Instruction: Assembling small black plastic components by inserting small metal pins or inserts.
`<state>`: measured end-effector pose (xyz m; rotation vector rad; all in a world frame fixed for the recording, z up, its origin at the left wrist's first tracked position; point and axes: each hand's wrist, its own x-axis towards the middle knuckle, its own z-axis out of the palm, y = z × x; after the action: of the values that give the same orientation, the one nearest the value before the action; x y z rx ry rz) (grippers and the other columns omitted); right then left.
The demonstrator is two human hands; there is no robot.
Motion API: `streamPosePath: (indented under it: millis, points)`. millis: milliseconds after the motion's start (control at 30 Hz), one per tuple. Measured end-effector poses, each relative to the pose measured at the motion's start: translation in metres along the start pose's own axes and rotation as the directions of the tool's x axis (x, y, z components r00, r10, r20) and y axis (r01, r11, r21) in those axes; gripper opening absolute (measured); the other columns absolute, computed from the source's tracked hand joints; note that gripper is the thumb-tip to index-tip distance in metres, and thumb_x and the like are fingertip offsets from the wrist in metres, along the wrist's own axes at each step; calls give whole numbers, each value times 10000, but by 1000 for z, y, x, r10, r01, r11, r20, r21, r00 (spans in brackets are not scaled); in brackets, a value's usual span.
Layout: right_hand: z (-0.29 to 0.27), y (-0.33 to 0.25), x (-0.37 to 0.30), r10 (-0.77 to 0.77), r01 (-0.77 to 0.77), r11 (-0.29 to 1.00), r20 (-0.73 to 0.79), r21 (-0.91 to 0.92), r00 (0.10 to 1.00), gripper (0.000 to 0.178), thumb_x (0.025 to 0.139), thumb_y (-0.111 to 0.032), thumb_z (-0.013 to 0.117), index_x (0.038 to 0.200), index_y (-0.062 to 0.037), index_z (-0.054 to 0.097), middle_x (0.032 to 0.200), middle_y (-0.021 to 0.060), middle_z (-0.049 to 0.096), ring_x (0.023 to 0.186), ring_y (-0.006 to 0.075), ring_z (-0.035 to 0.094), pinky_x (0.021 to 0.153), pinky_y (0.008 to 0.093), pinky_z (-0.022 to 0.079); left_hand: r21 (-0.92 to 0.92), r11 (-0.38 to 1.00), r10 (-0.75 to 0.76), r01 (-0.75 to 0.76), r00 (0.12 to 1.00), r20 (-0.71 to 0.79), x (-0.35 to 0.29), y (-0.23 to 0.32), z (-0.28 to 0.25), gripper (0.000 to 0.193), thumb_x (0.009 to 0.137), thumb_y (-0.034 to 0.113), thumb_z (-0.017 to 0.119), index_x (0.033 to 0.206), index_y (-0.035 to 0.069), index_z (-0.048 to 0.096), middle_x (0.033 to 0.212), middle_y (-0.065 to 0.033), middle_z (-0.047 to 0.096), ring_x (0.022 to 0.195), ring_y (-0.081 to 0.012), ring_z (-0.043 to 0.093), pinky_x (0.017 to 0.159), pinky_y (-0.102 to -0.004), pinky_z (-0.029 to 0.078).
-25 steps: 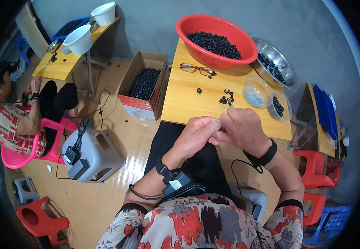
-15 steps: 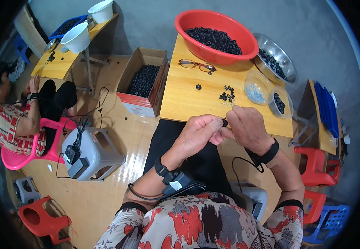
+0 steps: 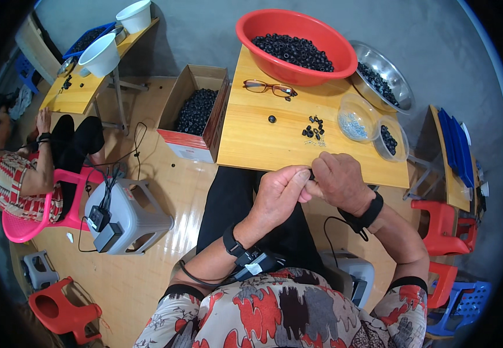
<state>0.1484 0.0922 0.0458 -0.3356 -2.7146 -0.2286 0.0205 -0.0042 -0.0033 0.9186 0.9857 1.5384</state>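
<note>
My left hand (image 3: 279,194) and my right hand (image 3: 341,178) meet just off the table's near edge, fingers closed in pinches. Between the left thumb tip and the right fingers shows a sliver of a small round black part (image 3: 311,173); the rest of it is hidden by fingers. Beyond the hands, a loose group of small black parts (image 3: 313,129) lies on the yellow table (image 3: 242,136). Tiny pale metal pins (image 3: 314,142) are scattered beside them. One round black knob (image 3: 272,119) sits apart to the left.
On the table stand a red basin (image 3: 298,74) of black knobs, a steel bowl (image 3: 403,87), two clear tubs (image 3: 358,103) and brown-framed glasses (image 3: 260,87). A cardboard box (image 3: 221,119) of knobs is on the floor at left. Another person (image 3: 16,180) sits at far left beside a grey stool (image 3: 141,211).
Both hands stay together but have dropped slightly away from the table. Less of the black part shows between the fingers. The whole view has shifted a little.
</note>
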Motion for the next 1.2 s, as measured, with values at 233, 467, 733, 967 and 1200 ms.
streamPosePath:
  millis: [233,467,733,967,1200]
  points:
    - [26,-2,-10,70,-69,996,-11,56,998,307,685,-304,675,729,-78,471,643,68,448,532,232,518,473,342,409,39,997,-70,71,997,-21,4,-18,-9,271,965,172,444,981,-38,615,748,-33,608,641,-64,540,601,-196,472]
    - [26,1,-5,133,-125,986,-59,114,989,323,682,-315,673,743,-77,463,645,59,437,572,225,521,501,350,406,-62,986,-150,154,986,68,13,-10,-24,251,955,184,471,969,-19,618,780,-52,632,678,-89,593,646,-213,510]
    - [19,8,-1,58,-51,994,-76,99,995,340,662,-313,693,758,-80,464,664,56,442,598,218,519,525,341,404,-136,968,-200,212,975,95,14,-3,-24,248,941,171,499,1054,-26,598,849,-80,645,710,-105,613,677,-228,523]
    - [13,8,2,92,-87,980,-16,181,996,330,670,-303,693,755,-75,470,681,74,466,616,247,534,545,352,421,-109,976,-176,186,980,93,13,3,-23,238,929,157,523,1059,-28,595,857,-81,649,722,-102,615,685,-225,524]
    - [-1,8,8,106,-107,963,17,248,994,346,671,-306,703,827,-64,511,719,92,503,653,279,549,570,379,429,-124,980,-142,155,984,107,10,6,-22,245,931,167,523,1070,-24,589,859,-75,651,726,-97,617,692,-222,522]
